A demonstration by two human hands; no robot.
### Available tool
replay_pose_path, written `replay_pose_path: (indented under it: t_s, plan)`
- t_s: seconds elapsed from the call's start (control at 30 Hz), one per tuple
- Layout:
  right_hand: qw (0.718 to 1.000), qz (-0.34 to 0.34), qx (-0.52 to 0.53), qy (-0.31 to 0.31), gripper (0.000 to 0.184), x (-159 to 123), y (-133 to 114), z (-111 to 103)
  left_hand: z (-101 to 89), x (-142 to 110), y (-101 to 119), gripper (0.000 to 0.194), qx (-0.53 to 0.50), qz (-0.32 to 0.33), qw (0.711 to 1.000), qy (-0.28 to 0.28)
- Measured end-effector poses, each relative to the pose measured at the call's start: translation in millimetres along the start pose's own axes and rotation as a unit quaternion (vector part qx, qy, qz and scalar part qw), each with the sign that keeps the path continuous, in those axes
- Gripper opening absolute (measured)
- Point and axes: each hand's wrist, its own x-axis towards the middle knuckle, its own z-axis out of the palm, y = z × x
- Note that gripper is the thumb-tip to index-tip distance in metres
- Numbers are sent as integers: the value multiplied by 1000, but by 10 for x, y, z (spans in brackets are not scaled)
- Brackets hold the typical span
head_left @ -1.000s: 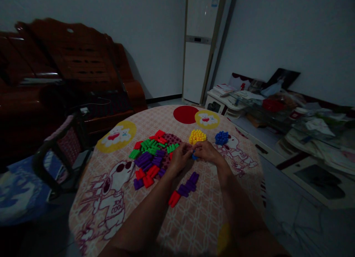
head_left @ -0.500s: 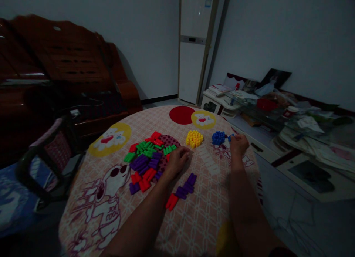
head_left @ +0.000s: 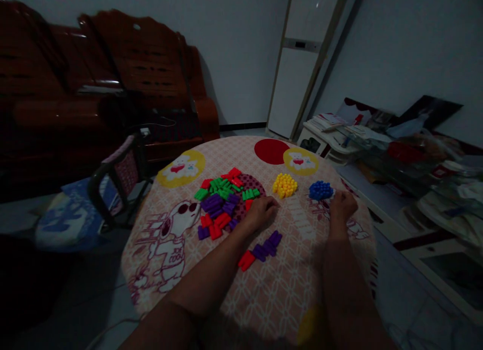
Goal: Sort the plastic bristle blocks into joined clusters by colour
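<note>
My right hand (head_left: 344, 205) is at the right edge of a cluster of small blue plastic pieces (head_left: 320, 190). Its fingers are pinched on blue plastic there; where one piece ends and the cluster begins is hard to see in the dim light. My left hand (head_left: 263, 211) rests on the table with curled fingers, and what may be inside them is hidden. Beyond it and to the right stands a yellow cluster of pieces (head_left: 285, 185). Left of that hand lie green pieces (head_left: 222, 187), purple pieces (head_left: 212, 205) and red pieces (head_left: 216, 226) in a loose heap.
A short row of purple pieces (head_left: 267, 246) with a red piece (head_left: 246, 260) lies nearer me, between my forearms. The round table wears a patterned cloth (head_left: 287, 294). A chair (head_left: 123, 173) stands at the left, a wooden sofa (head_left: 151, 73) behind, a cluttered cabinet (head_left: 350, 161) at the right.
My head has turned left, so the whole scene sits further right. My right hand has come closer to the blue cluster, closing the small gap. My left hand stays by the heap.
</note>
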Motion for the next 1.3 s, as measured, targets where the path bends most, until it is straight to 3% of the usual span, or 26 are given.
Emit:
replay_pose_path:
  t_s: [0.17, 0.23, 0.33, 0.43, 0.53, 0.6, 0.67, 0.73, 0.8, 0.9, 1.03, 1.17, 1.3]
  plan:
    - [997, -54, 57, 29, 27, -256, -267, -87, -8, -26, 69, 24, 54, 1, 998, -26]
    - [992, -84, 96, -16, 30, -444, -463, -110, -15, -28, 113, 26, 67, 5, 997, -36]
    - [973, -113, 151, -133, 33, -756, -732, -130, -126, -4, 189, 26, 92, 23, 995, -26]
    - [947, -121, 199, -222, 34, -1013, -875, -137, -478, 9, 207, 26, 145, 7, 988, 45]
    - [942, -102, 205, -244, 32, -1144, -873, -128, -1043, -84, 72, 24, 212, -77, 963, 148]
    - [943, -81, 197, -254, 31, -1169, -833, -117, -1420, -219, -104, 22, 246, -139, 942, 183]
    - [942, -48, 199, -266, 31, -1168, -804, -116, -1698, -373, -300, 21, 249, -194, 935, 160]
    - [938, -8, 209, -277, 31, -1161, -805, -132, -1827, -491, -457, 20, 233, -204, 945, 105]
    - [934, 29, 220, -280, 34, -1158, -834, -163, -1809, -538, -535, 18, 208, -185, 958, 73]
    - [929, 54, 234, -281, 38, -1163, -885, -207, -1623, -484, -506, 13, 162, -151, 973, 68]
    - [922, 60, 253, -286, 38, -1165, -887, -210, -1403, -366, -388, 9, 155, -147, 973, 83]
    - [923, 52, 246, -291, 36, -1152, -830, -171, -1361, -341, -346, 10, 157, -126, 972, 122]
    - [922, 53, 249, -293, 35, -1150, -820, -163, -1255, -316, -284, 18, 71, -94, 982, 146]
